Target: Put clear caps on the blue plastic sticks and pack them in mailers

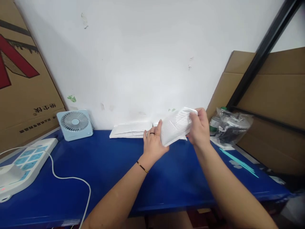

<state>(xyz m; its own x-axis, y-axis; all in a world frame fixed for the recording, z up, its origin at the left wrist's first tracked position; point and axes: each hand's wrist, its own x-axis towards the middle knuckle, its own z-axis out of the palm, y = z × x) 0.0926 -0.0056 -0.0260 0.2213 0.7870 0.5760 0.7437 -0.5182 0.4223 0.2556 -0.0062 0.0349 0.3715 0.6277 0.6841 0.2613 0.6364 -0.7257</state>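
A white padded envelope [177, 127] is held tilted above the blue table, its upper end leaning to the right. My left hand [154, 141], with rings and a bracelet, grips its lower left end, with the thumb along the bottom edge. The upper right end is pinched between the thumb and fingers of my right hand [200, 127]. Behind my left hand, a stack of flat white envelopes [128, 130] lies against the wall. Part of that stack is hidden by my hands and the held envelope.
On the blue table [114, 165], a small light-blue fan [75, 124] and a white power strip [30, 165] with a cable stand at left. To the right are a clear plastic bag [234, 127], a bottle [214, 124] and turquoise strips [239, 163]. Cardboard flanks both sides.
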